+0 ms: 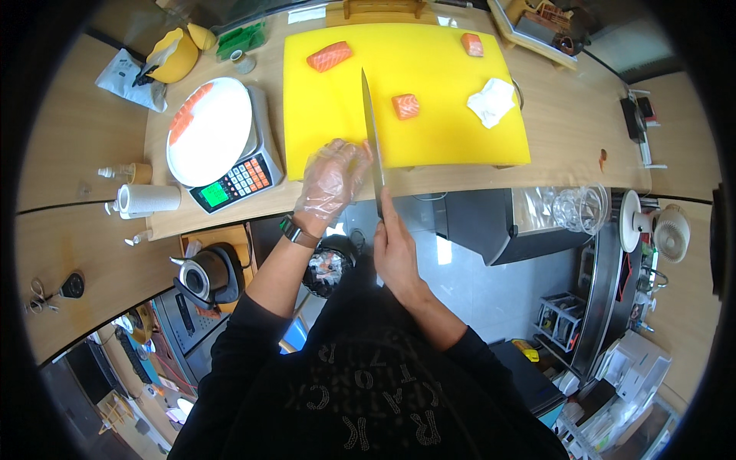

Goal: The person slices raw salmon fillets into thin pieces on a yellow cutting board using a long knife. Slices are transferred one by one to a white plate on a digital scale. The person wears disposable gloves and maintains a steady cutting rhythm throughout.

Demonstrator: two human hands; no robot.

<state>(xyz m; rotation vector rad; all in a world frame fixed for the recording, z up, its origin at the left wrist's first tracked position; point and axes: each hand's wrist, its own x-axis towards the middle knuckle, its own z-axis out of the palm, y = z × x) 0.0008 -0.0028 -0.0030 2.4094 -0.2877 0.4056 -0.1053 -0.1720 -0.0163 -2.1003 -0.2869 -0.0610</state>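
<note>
My right hand (397, 247) grips a long kitchen knife (372, 129), its blade pointing away from me over the yellow cutting board (443, 63). My left hand (333, 175), in a clear plastic glove, is at the board's front edge, just left of the blade. Its fingertips pinch a small orange-pink piece of salmon (367, 148) against the blade; most of that piece is hidden. Three salmon chunks lie apart on the board: one at the far left (329, 56), one right of the knife (406, 106), one at the far right (472, 45).
A crumpled white cloth or paper (491, 103) rests on the board's right side. To the left, a white plate (213, 135) with salmon slices sits on a digital scale (238, 181). A paper towel roll (152, 200) stands nearby. Below the counter is a lined bin (328, 267).
</note>
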